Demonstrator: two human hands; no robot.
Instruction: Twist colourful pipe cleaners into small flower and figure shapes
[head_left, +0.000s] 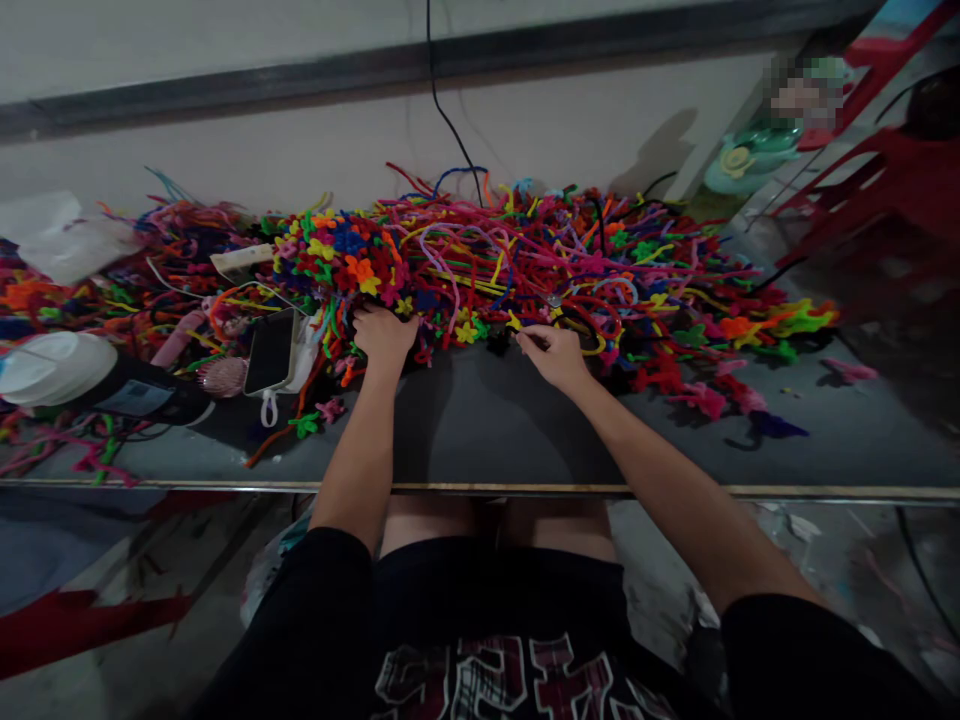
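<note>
A long heap of colourful fuzzy pipe cleaners (480, 250) lies along the back of the grey table. My left hand (386, 338) rests at the heap's front edge, palm down with thumb and fingers apart, just below a cluster of pipe-cleaner flowers (360, 272). Its fingertips are partly lost among the pieces. To the right, my right hand (556, 355) is closed in a pinch, with a small yellow pipe-cleaner piece (515, 321) at its fingertips. A few yellow and green flowers (466, 330) lie between both hands.
At left are a phone (271, 350), a black cylindrical container (150, 385), stacked white lids (56, 368) and a plastic bag (67, 240). Loose flowers (701, 400) lie at right. A black cable (450, 115) hangs down the wall. Red chairs (862, 190) stand beyond the right end.
</note>
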